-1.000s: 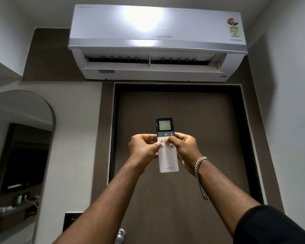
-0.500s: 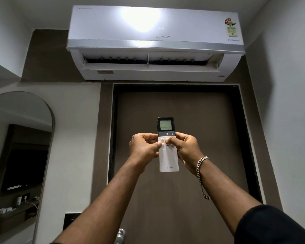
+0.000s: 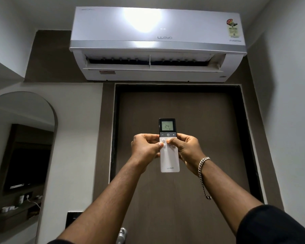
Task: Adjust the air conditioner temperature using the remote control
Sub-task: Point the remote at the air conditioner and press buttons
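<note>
While both hands are keeping the remote control [image 3: 169, 147] raised at the centre of the frame, little is changing: the left hand [image 3: 145, 148] and right hand [image 3: 187, 148] are clasping its sides exactly as a moment ago, thumbs resting on the pale buttons below the minus, power and plus row. Its screen is reading 24, legible only now at this sharpness. The air conditioner [image 3: 157, 44] is sitting at the top of the frame above the door [image 3: 183, 199], flap open. Judging by the unmoved thumbs, the temperature press is probably yet to come, with plus and minus untouched.
</note>
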### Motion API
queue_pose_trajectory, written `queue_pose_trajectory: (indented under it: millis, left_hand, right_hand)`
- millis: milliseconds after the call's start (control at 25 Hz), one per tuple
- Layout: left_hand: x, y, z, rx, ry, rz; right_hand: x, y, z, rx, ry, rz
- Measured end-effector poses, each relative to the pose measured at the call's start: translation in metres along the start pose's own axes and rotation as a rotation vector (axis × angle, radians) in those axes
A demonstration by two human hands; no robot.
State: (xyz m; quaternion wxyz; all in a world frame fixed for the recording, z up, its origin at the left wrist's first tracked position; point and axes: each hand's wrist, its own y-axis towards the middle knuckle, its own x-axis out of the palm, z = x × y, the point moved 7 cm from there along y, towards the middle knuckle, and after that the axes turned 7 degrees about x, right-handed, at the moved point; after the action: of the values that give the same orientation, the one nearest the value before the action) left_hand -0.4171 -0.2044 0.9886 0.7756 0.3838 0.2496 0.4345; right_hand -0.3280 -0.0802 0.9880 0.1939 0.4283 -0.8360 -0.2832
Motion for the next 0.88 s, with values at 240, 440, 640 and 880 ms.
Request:
queue_pose_trajectory:
  millis: [240, 440, 640, 880]
  left_hand:
    - [0.0017, -0.0009, 0.0014, 0.012, -0.01, -0.01]
    - [0.004, -0.0005, 0.0017, 0.006, -0.001, -0.02]
    - [0.0054, -0.0012, 0.0015, -0.006, -0.017, -0.016]
    - [0.0074, -0.0023, 0.0002, -0.011, -0.014, 0.0]
  right_hand:
    - [-0.0021, -0.0024, -0.0032, -0.016, -0.016, 0.013]
    - [-0.0033, -0.0032, -0.005, -0.027, -0.021, 0.013]
    - [-0.0035, -0.005, -0.0066, -0.029, -0.028, 0.011]
    - [-0.003, -0.006, -0.0056, -0.03, -0.033, 0.034]
